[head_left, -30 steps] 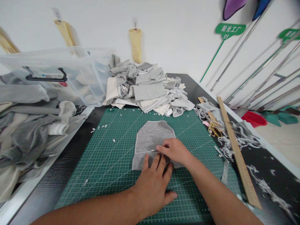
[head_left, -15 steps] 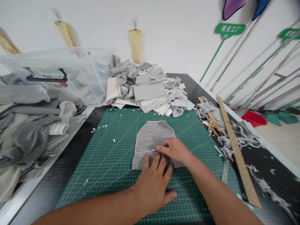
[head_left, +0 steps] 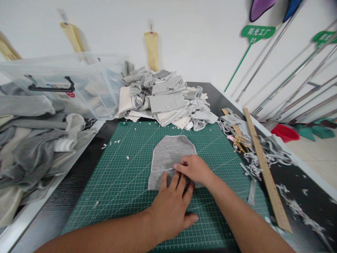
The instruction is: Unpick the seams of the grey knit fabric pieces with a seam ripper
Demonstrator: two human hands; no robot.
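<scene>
A grey fabric piece (head_left: 171, 151) with a stitched seam across its lower part lies flat on the green cutting mat (head_left: 113, 196). My left hand (head_left: 172, 211) is spread open, its fingertips pressing on the fabric just below that seam. Above those fingers, my right hand (head_left: 193, 168) is closed in a pinch around a thin metal tool (head_left: 171, 169). Only the tool's slim shiny tip shows, lying along the seam and pointing left. The rest of it is hidden in my fingers, so its kind cannot be told.
Stacked grey and cream cloth (head_left: 168, 102) stands behind the mat, beside a clear plastic bin (head_left: 92, 95). More cloth (head_left: 34, 151) is heaped at left. To the right lie a wooden ruler (head_left: 265, 168), gold-handled scissors (head_left: 239, 144) and fabric scraps (head_left: 254, 163).
My right hand and the tool tip have shifted very slightly left along the seam. My left hand stays pressed on the fabric.
</scene>
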